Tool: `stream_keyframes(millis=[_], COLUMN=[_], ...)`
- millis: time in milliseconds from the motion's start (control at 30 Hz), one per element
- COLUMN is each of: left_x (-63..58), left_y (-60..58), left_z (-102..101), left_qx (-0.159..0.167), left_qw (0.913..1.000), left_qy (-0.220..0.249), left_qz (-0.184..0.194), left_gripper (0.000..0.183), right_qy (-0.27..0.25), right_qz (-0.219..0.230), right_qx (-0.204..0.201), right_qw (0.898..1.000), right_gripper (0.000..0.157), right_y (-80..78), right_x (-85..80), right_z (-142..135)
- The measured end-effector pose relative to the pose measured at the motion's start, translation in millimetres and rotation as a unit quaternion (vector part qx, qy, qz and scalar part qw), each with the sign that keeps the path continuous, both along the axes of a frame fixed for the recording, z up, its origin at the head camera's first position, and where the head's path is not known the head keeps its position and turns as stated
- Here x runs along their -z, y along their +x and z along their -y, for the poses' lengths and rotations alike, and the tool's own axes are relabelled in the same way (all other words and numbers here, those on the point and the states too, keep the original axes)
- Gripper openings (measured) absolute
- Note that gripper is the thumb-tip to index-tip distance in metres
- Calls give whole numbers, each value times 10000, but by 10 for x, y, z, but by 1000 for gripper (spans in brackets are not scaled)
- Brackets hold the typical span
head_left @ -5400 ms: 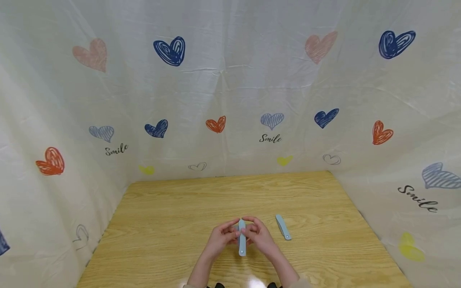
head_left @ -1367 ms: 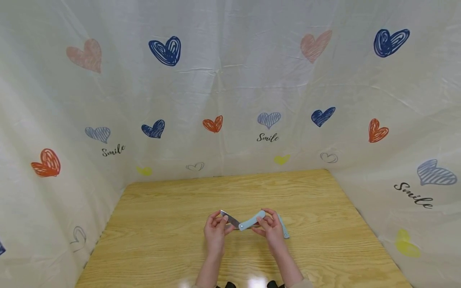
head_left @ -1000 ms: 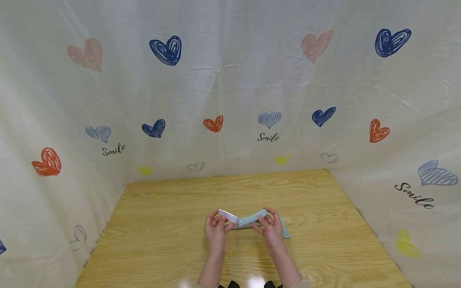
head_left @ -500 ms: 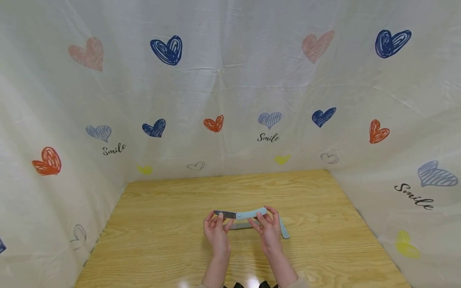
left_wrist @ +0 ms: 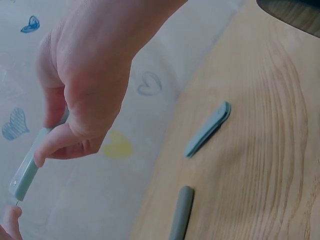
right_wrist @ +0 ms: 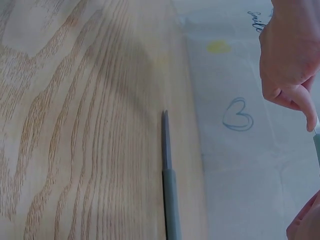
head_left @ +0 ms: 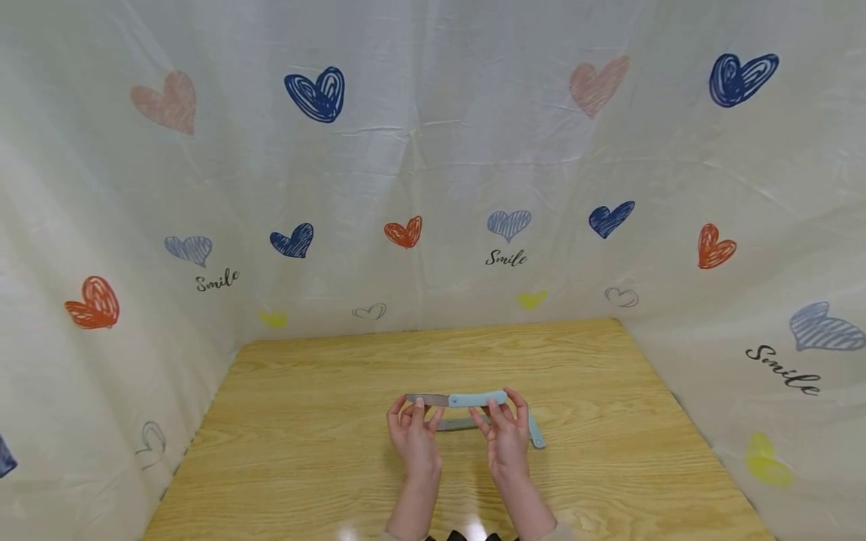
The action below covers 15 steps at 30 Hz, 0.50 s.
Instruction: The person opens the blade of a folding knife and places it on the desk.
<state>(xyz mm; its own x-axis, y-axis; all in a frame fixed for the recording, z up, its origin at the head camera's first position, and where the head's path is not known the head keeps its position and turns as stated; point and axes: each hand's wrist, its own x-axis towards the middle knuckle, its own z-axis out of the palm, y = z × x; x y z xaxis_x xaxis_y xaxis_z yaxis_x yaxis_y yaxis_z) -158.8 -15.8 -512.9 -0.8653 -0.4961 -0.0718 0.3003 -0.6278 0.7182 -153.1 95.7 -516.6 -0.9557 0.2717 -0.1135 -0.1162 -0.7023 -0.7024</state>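
A folding knife with a light blue handle [head_left: 476, 399] and a metal blade [head_left: 426, 400] is stretched out almost level above the table in the head view. My left hand [head_left: 416, 443] pinches the blade, thumb in front. The far end of the handle is pinched by my right hand [head_left: 509, 445]. Behind and below the hands lies an opened knife with a grey-green handle [right_wrist: 171, 205], its blade [right_wrist: 166, 140] pointing away in the right wrist view. A folded light blue knife [left_wrist: 207, 131] rests on the table to the right, partly hidden by my right hand in the head view.
The wood-grain table [head_left: 304, 421] is enclosed at the back and sides by a pale curtain [head_left: 419, 173] printed with hearts and "Smile" lettering. The table's back edge lies beyond the knives.
The held knife was folded and upright several seconds ago; its blade has swung out of the handle until both lie nearly in line. My hands have moved apart, uncovering the opened knife on the table.
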Motion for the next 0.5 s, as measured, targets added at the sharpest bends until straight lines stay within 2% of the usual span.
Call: stream_keyframes(millis=[167,300,500], left_x=[6,23,54], left_y=[-4,-12,-45], left_z=[-24,-31,-40], left_qx=[-9,-64,-222], left_qw=[10000,10000,9993], left_qy=[56,44,106], left_qz=[-61,39,290], left_gripper=[25,30,34], right_qy=[-62,-140,-172], right_qz=[-93,-58,141], right_qx=[-19,-20,268], right_qw=[9999,9999,9994], right_gripper=[27,27,32], right_y=[3,-6,-43], right_x=[18,31,72], right_z=[-7,-8,21])
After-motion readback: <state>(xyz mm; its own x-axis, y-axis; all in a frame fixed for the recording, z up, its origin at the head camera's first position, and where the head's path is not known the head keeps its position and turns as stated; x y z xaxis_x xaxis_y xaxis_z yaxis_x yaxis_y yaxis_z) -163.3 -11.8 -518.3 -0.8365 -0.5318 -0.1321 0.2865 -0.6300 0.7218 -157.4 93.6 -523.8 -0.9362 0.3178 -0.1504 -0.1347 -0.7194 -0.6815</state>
